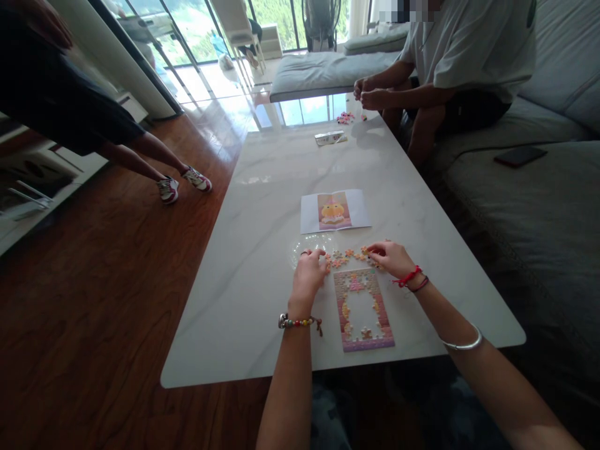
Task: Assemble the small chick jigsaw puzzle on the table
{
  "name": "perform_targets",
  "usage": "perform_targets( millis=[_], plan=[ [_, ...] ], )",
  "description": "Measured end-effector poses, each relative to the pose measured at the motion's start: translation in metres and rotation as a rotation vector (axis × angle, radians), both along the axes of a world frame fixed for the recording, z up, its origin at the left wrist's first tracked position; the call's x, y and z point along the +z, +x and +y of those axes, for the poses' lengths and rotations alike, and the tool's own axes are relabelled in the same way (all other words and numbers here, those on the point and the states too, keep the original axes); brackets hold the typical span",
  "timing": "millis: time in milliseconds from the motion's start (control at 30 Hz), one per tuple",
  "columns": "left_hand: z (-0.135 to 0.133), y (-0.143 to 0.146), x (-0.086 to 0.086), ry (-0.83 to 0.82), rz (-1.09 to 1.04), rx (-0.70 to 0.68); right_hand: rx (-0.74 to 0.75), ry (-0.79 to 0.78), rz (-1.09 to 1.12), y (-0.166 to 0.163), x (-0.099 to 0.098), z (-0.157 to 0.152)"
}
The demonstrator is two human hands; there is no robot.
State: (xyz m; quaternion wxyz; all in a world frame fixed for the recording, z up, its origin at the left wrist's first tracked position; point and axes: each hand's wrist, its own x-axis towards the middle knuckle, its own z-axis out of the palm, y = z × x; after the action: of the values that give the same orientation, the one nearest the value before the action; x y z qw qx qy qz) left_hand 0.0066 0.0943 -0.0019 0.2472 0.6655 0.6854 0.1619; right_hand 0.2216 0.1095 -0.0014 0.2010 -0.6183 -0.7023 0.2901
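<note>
Loose jigsaw puzzle pieces (336, 261) lie in a band across the marble-patterned table (253, 275). My left hand (307, 281) is at the left end of the band, fingers bent and thumb apart from them, with no held piece showing. At the right end, my right hand (392, 257) has its fingertips pinched together at a puzzle piece (365, 250). Directly below the band lies a partly assembled jigsaw puzzle (384, 315). Its border is joined, and its open middle shows white, with a small cluster of pieces inside near the bottom edge.
A folded picture sheet (359, 209) lies beyond the pieces, with a clear plastic item (300, 245) beside my left hand. Farther off are a small packet (330, 138) and pink bits (345, 117). One person sits on the sofa (539, 187); another stands at left.
</note>
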Motion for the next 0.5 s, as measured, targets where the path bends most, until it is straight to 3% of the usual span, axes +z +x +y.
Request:
perform_targets(
  millis=[233,500],
  plan=[
    [0.01,-0.016,-0.004,0.081,0.158,0.11,-0.07,0.11,-0.247,0.017,-0.007,0.046],
    [0.012,-0.029,-0.015,0.088,0.099,0.146,-0.09,0.253,-0.172,0.025,-0.001,0.036]
  ],
)
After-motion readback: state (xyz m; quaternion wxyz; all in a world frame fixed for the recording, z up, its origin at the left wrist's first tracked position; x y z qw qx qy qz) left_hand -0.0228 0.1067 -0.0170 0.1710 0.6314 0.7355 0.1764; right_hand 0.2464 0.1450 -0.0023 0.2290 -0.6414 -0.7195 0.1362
